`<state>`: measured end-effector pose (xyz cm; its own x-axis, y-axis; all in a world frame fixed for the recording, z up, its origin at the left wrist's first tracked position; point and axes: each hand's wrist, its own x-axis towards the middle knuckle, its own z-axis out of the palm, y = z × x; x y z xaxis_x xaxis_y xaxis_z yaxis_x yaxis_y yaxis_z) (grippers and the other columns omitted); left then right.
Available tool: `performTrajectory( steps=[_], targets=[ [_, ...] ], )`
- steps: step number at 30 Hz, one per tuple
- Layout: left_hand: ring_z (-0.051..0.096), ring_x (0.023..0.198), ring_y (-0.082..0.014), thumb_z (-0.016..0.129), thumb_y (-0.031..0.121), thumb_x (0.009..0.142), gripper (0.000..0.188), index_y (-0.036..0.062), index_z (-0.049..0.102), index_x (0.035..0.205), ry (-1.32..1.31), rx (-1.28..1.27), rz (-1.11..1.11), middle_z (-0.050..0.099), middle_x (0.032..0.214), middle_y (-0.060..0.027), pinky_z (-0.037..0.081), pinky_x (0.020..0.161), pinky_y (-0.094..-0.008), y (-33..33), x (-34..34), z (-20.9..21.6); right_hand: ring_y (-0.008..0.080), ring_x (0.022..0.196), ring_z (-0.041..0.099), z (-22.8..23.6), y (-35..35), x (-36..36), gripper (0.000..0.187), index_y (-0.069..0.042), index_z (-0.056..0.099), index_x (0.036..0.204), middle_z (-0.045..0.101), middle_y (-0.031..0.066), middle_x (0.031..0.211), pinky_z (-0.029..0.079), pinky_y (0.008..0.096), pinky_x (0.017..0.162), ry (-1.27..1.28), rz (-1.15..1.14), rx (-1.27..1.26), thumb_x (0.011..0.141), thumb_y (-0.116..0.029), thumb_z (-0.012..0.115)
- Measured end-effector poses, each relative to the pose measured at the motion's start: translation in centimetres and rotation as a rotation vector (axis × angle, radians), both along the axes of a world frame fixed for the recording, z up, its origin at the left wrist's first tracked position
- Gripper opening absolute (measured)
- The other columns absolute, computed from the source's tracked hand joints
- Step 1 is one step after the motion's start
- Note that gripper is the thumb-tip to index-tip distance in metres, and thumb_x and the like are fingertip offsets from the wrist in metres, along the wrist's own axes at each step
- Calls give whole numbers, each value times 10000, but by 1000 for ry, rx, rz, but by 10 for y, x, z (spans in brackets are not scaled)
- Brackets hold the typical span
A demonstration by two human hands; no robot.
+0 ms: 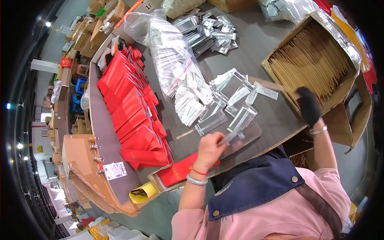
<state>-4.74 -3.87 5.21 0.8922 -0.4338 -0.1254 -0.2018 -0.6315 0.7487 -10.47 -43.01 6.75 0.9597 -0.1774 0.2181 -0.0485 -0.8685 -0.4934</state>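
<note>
On the head cam from my end, the bare left hand [211,150] has its fingers pinched on a clear plastic piece [231,138] at the near edge of the dark table [256,64]. The black-gloved right hand [309,107] looks closed on a thin tan strip [276,86], pretty blurred, just beside a cardboard carton [340,96] crammed with skinny brown sticks [308,60]. Glossy transparent cases [244,116] lie scattered between the hands; flat red packets [130,104] overlap in a row off left.
</note>
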Motion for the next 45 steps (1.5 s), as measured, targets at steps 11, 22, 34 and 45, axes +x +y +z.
performTrajectory(
  steps=[11, 22, 34, 45],
  targets=[
    [474, 1122, -332, 856, 223, 597, 654, 58, 617, 1183, -312, 272, -19, 563, 1200, -86, 391, 969, -451, 41, -64, -12, 309, 817, 604, -50, 101, 1, 250, -262, 678, 1103, 580, 110, 838, 489, 415, 717, 346, 606, -250, 856, -259, 638],
    [469, 1148, -332, 840, 125, 582, 769, 61, 541, 1288, -330, 242, -65, 528, 1233, -97, 381, 991, -454, -2, -53, -21, 311, 780, 608, -99, 166, 5, 110, -62, 672, 810, 626, 114, 806, 509, 377, 717, 108, 379, 356, 727, -63, 744],
    [540, 938, -334, 690, 94, 648, 232, 113, 627, 870, -278, 420, -508, 552, 1030, -144, 472, 787, -436, 20, -7, 44, 276, 1056, 548, -22, 155, 6, 601, -142, 597, 1100, 594, 80, 1046, 371, 425, 944, 37, 598, -124, 625, -446, 803],
    [285, 1363, -406, 827, 512, 647, 973, 32, 433, 1396, -94, 407, 453, 368, 1449, -215, 163, 1125, -587, 39, -61, -27, 317, 1008, 568, 2, 160, 5, 608, -95, 579, 1080, 578, 111, 1055, 381, 448, 930, 157, 442, -161, 592, -357, 830]
  ],
)
